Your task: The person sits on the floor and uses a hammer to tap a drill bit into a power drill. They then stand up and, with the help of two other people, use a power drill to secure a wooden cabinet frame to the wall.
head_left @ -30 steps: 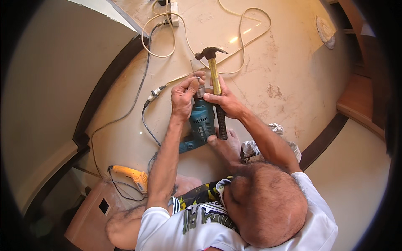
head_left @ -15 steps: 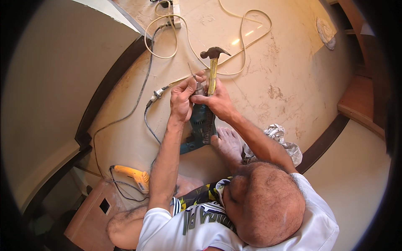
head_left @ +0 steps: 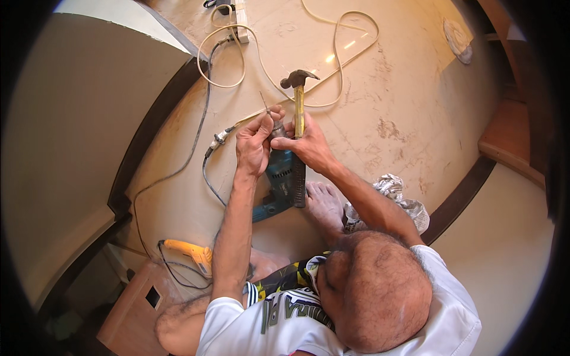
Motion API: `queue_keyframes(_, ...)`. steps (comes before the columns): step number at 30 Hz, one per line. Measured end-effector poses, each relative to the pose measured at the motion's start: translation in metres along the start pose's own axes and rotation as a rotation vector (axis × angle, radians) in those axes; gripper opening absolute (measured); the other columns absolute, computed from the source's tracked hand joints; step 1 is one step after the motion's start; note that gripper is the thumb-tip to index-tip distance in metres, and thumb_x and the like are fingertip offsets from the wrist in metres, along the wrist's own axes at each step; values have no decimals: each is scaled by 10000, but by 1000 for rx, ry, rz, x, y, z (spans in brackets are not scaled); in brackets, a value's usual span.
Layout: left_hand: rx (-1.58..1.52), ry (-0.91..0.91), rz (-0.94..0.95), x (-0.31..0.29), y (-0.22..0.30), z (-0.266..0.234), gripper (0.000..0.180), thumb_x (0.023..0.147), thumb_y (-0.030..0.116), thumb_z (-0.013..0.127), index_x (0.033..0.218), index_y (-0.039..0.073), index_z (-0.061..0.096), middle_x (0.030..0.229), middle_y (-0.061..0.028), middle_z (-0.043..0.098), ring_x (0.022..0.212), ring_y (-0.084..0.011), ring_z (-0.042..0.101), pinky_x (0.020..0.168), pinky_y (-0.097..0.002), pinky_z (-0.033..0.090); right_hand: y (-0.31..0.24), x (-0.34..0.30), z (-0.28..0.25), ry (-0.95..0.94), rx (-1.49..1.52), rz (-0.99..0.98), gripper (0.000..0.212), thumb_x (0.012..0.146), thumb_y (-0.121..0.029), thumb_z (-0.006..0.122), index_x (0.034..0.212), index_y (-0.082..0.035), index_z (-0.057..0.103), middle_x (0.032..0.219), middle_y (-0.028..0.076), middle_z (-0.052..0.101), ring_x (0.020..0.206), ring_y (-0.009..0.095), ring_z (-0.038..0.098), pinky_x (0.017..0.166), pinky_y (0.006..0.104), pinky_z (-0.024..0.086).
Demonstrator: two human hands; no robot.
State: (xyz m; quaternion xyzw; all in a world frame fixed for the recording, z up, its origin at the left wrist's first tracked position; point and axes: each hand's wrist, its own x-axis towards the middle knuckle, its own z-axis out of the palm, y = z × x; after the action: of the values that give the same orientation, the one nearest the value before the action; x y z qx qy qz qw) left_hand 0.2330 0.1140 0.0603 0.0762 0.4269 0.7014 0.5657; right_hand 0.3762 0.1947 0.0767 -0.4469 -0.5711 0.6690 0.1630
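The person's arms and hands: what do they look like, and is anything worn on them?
The left hand and right hand are ungloved. Both forearms are bare to the wrists, without visible markings or jewellery. The sleeves are short and white.

drill (head_left: pixel 281 175): teal | hammer shaft (head_left: pixel 299 110): yel | hammer grip (head_left: pixel 300 184): blk | corded tool (head_left: pixel 193 252): yel-orng | floor (head_left: pixel 415 107): beige, brn smears (head_left: pixel 389 130)

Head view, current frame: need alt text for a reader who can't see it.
A person, seen from above, is bent over a teal power drill, left hand at the thin bit by its chuck, right hand gripping a claw hammer alongside the drill. A yellow corded tool lies at lower left, crumpled paper at right.
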Motion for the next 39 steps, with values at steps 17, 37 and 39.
queue_keyframes(17, 421, -82, 256, 3, -10, 11, 285, 1035, 251, 700, 1088, -23, 755, 1157, -67, 682, 1023, -139, 637, 939, -284, 513, -126, -61, -95, -182, -335, 63, 452, 1103, -293, 557, 1461, -18, 530, 604, -25, 484, 457, 78, 470, 411, 283, 399)
queue_keyframes(37, 343, -72, 224, -1, -18, 3, 243, 1029, 174, 708, 1121, -47, 750, 1176, -56, 689, 1016, -129, 643, 903, -259, 523, -118, -57, -110, 88, -160, -48, 427, 1126, -236, 520, 1521, -76, 550, 572, -56, 440, 437, 53, 409, 400, 252, 366)
queue_keyframes(39, 323, -93, 240, 5, -20, 5, 242, 1030, 175, 706, 1125, -42, 751, 1174, -52, 689, 1017, -126, 643, 901, -258, 524, -109, -60, -106, -41, -346, -57, 411, 1116, -223, 542, 1498, -80, 581, 568, -50, 448, 424, 59, 409, 397, 259, 375)
